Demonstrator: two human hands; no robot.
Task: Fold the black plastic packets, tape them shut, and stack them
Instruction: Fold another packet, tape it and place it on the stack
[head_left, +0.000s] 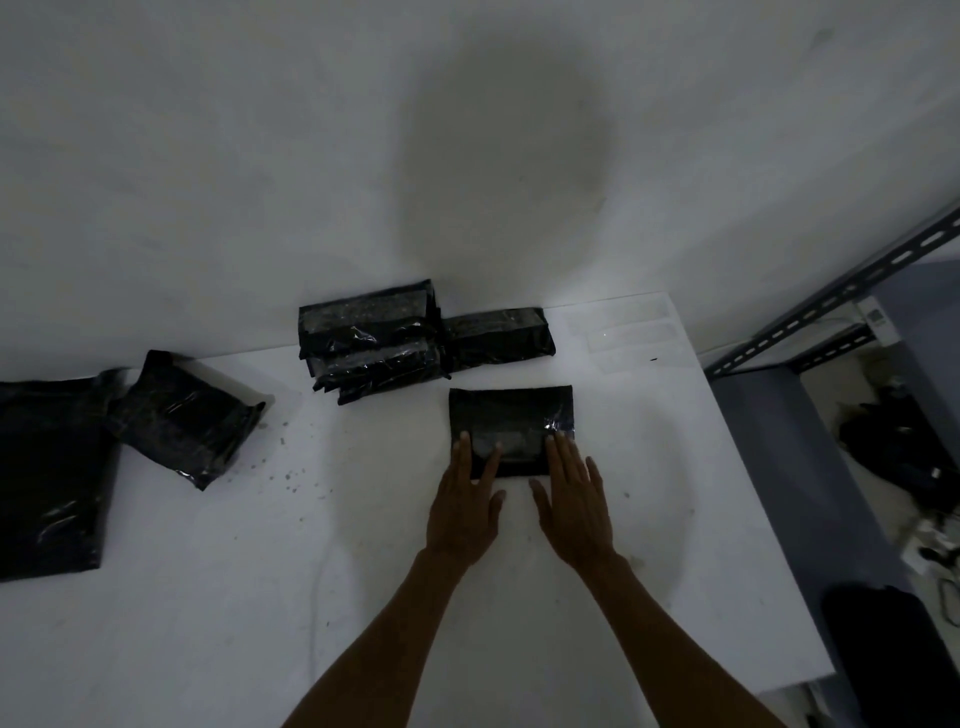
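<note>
A: Nearest the camera?

B: The left hand (464, 512) and right hand (574, 506), both flat with fingers straight, press the near edge of 1 folded packet (511, 418) at mid-table. Its tape looks applied.

A: What's left?

B: 2 unfolded: the flat packet (49, 467) and the bulging packet (182, 415). Done: the stack (369, 343), layers uncountable, and 1 leaning packet (498, 338). Roughly 3 tape strips (623, 332) wait.

Both flat hands, left (464, 512) and right (574, 499), on a folded black packet (511, 421) near the packet stack (371, 340).
</note>
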